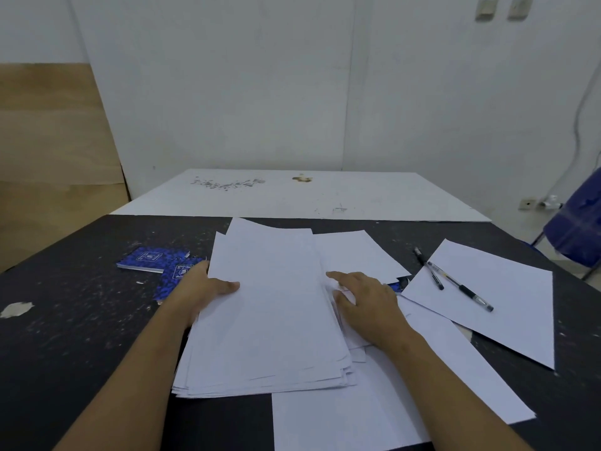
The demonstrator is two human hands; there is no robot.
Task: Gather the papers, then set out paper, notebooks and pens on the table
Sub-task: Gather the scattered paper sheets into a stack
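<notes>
Stack (270,314) of paper is gripped at its left edge by the left hand (208,288), thumb on top, fingers tucked underneath out of sight. The right hand (367,304) is laid flat on the stack's right edge, fingers pretty much straight and relaxed. Loose sheets (325,418) are spread under and around the stack on the black table (65,320). Two blue notebooks (148,258) are seen just left of the left hand, one partly hidden by it. Two pens (461,288) are laid close together on a separate sheet (514,314) off to the right.
</notes>
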